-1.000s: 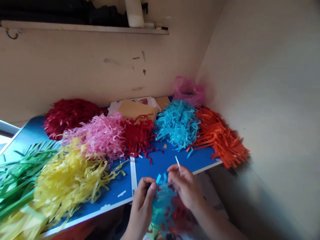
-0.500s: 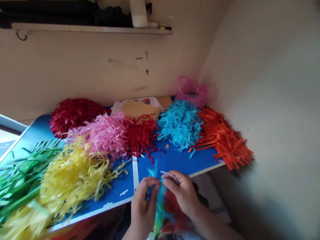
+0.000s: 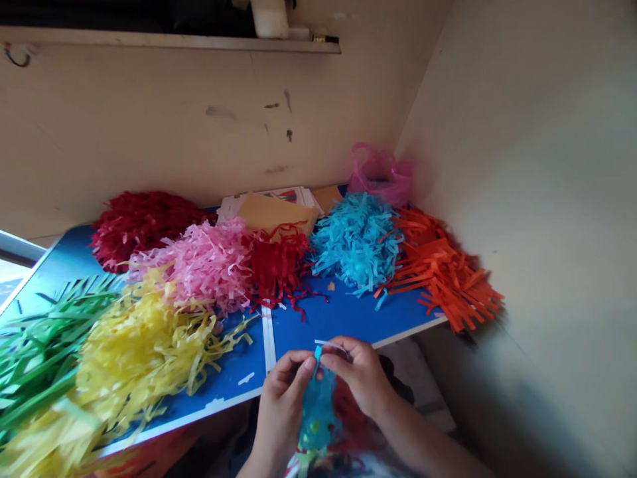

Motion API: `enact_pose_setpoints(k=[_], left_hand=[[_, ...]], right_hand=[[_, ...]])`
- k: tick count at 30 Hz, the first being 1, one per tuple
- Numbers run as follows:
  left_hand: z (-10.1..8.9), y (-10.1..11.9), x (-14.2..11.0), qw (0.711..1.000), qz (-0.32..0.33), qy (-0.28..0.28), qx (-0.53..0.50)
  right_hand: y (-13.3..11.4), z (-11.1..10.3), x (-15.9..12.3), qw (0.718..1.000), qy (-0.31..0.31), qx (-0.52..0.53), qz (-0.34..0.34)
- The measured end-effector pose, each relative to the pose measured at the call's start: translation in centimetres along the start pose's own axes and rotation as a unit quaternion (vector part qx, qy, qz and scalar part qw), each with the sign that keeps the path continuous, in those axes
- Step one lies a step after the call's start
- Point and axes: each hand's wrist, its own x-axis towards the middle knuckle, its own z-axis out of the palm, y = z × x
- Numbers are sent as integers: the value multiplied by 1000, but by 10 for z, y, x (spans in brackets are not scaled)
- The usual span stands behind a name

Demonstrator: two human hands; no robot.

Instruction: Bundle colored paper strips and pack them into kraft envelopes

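Observation:
In front of the table's near edge, both my hands are close together with fingertips almost meeting. My left hand [image 3: 286, 392] is closed, thumb and forefinger pinching the top of a light blue paper fringe [image 3: 318, 401] that hangs down between my hands. My right hand [image 3: 361, 378] is closed beside it, with a thin white strip [image 3: 331, 344] curving out of its fingers over the fringe's top. Whether the right fingertips also grip the blue paper, I cannot tell. Below, blurred red paper [image 3: 351, 408] shows behind the fringe.
On the blue table [image 3: 318, 309] lie heaps of paper fringe: green [image 3: 50, 338], yellow [image 3: 149, 345], pink [image 3: 209, 262], dark red [image 3: 144, 222], light blue [image 3: 355, 242] and orange [image 3: 442, 272]. Brown paper [image 3: 279, 212] and a pink plastic bag [image 3: 383, 176] are behind. A shelf [image 3: 169, 41] hangs above.
My fingertips have shifted slightly on the blue fringe: its loose upper end no longer sticks up high, and a short folded tip shows between them. The view has tilted down a little.

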Motion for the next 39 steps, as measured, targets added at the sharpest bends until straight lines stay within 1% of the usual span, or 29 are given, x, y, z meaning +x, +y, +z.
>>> enact_pose_setpoints(k=[2, 5, 9, 11, 12, 14, 16, 17, 18, 19, 20, 22, 24, 26, 27, 29, 31, 34, 39], left_hand=[[1, -2, 1, 1000, -5, -7, -17], [1, -3, 2, 1000, 7, -12, -25], [2, -4, 3, 1000, 19, -19, -9], [1, -5, 2, 1000, 19, -18, 1], [0, -7, 2, 1000, 23, -13, 9], [-2, -12, 2, 997, 58, 3, 50], [-5, -17, 2, 984, 134, 20, 113], [-6, -19, 2, 975, 174, 26, 139], [-6, -20, 3, 967, 201, 29, 155], [-7, -21, 3, 966, 205, 26, 157], [-7, -21, 4, 972, 182, 17, 145], [-8, -18, 5, 992, 85, -19, 92], [-9, -12, 6, 998, -14, -49, 20], [-11, -6, 6, 994, -79, -58, -51], [-13, -3, 6, 989, -106, -60, -83], [-14, 0, 5, 977, -150, -71, -135], [-14, 1, 4, 968, -171, -86, -166], [-13, -1, 3, 963, -176, -91, -184], [-12, -1, 2, 966, -164, -97, -172]], right_hand=[[-2, 1, -1, 1000, -7, -6, -8], [-8, 2, -1, 1000, -16, -21, -15], [-11, 0, -1, 999, -33, -32, -13], [-9, -1, 0, 998, -39, -39, -12], [-7, -1, 0, 998, -33, -50, -15], [-1, 0, 1, 995, 10, -92, -42], [4, 2, 2, 983, 66, -144, -89], [7, 3, 3, 978, 81, -160, -106], [9, 3, 3, 975, 86, -169, -116], [11, 4, 4, 974, 84, -173, -121], [13, 3, 5, 974, 79, -175, -122], [15, 1, 6, 976, 70, -171, -118], [15, -4, 6, 982, 53, -157, -90], [11, -10, 3, 987, 28, -147, -63], [9, -12, 1, 986, 18, -152, -66], [3, -14, -4, 980, 0, -175, -96], [-3, -14, -10, 973, -16, -192, -126], [-7, -9, -14, 967, -32, -207, -147], [-2, -6, -15, 955, -14, -242, -169]])
